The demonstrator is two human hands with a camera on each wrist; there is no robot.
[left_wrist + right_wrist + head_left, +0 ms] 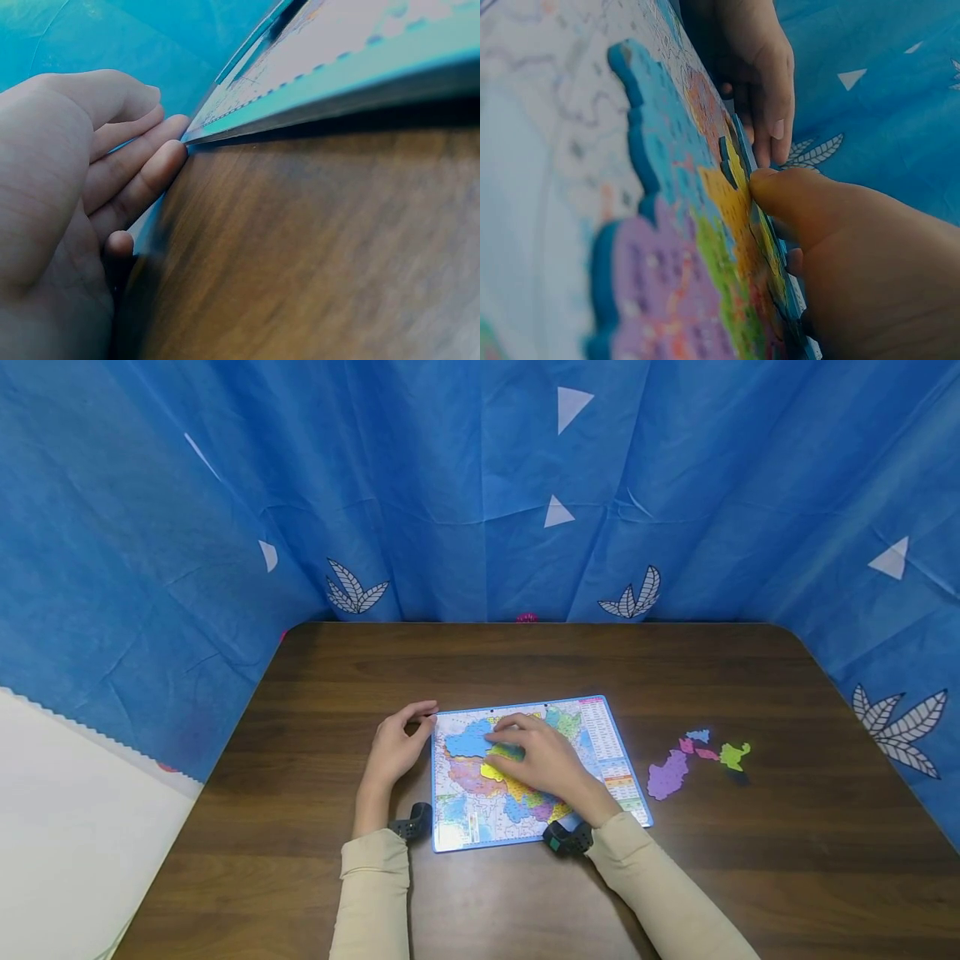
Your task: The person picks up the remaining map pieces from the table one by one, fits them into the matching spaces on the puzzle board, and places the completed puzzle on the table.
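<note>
A map puzzle board (459, 835) with a blue rim lies on the table, colourful pieces set in it. My left hand (397, 745) is at its left edge, and in the left wrist view the fingertips (174, 157) meet the corner of the board. Over the middle of the map is my right hand (546, 760), thumb and fingers spread apart. Its thumb (776, 187) rests at a yellow piece (737, 161) with a raised edge. The large blue piece (467, 742) lies by its fingertips. The right hand's other fingers are mostly hidden in the right wrist view.
Right of the board lie loose puzzle pieces: a purple one (667, 775), a green one (733, 756), a small blue one (698, 736) and pink ones (706, 753). A blue curtain (450, 485) hangs behind the wooden table (787, 860).
</note>
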